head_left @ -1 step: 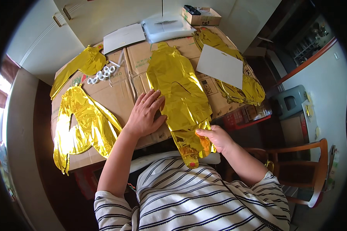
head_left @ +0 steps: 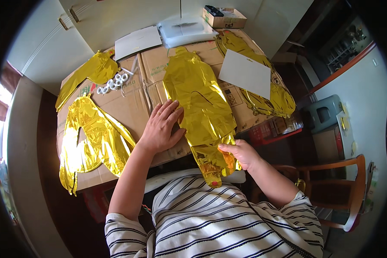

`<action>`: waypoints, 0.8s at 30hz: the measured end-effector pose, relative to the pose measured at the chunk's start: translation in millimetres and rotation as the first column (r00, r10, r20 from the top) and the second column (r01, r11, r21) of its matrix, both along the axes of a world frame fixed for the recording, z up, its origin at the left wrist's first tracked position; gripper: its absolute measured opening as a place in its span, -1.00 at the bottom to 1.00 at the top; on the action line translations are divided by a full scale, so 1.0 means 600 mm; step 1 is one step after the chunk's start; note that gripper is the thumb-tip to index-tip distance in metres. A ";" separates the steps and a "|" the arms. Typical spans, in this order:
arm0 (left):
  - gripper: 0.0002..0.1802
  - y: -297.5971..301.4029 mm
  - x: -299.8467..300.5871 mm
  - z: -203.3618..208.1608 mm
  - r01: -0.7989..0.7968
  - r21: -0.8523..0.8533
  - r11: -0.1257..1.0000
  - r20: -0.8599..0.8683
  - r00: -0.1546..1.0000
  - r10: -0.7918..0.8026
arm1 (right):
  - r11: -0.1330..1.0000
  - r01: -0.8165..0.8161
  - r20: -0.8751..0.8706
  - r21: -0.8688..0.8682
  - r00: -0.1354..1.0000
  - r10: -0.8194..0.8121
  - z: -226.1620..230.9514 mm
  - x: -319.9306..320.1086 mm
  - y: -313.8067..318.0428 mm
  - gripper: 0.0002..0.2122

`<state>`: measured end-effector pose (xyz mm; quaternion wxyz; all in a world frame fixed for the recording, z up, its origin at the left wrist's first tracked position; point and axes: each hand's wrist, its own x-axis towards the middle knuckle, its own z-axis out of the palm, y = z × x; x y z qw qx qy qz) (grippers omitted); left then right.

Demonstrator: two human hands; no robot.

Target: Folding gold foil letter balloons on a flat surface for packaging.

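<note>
Central foil piece [head_left: 202,107]: gold, lengthwise on cardboard [head_left: 116,107], near end overhanging edge. Right hand [head_left: 241,155]: thumb and fingers clamped on near end. Left hand [head_left: 161,129]: laid flat at left edge, fingers extended, unclamped. Left: near-left foil [head_left: 84,142], far-left foil [head_left: 99,71], white rings [head_left: 112,85]. Right: white card [head_left: 245,75] partly covering right foil [head_left: 284,103]. Far: clear plastic pack [head_left: 187,34], small box [head_left: 228,20].

Pale cabinet doors [head_left: 129,21] line the far side, metal handles [head_left: 63,23] toward the left. A small box [head_left: 233,21] sits before them, something black [head_left: 214,10] at its left end. Over on the right, near, I see a wooden chair [head_left: 357,182].
</note>
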<state>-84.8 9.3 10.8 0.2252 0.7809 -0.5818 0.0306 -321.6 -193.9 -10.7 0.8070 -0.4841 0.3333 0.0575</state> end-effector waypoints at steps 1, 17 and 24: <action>-0.29 -0.002 0.000 0.001 0.003 0.004 1.000 -0.009 1.000 -0.003 | 1.000 -0.006 -0.006 -0.001 1.000 0.006 -0.001 -0.001 -0.004 -0.77; -0.03 -0.025 0.013 -0.005 -0.042 0.125 0.991 0.079 0.996 0.032 | 0.999 0.038 0.028 0.025 0.999 -0.039 -0.007 -0.005 -0.008 -0.77; 0.07 -0.021 0.013 0.004 -0.026 0.088 0.996 0.045 0.999 0.022 | 1.000 0.025 0.025 -0.010 0.999 -0.024 -0.005 -0.012 -0.021 -0.76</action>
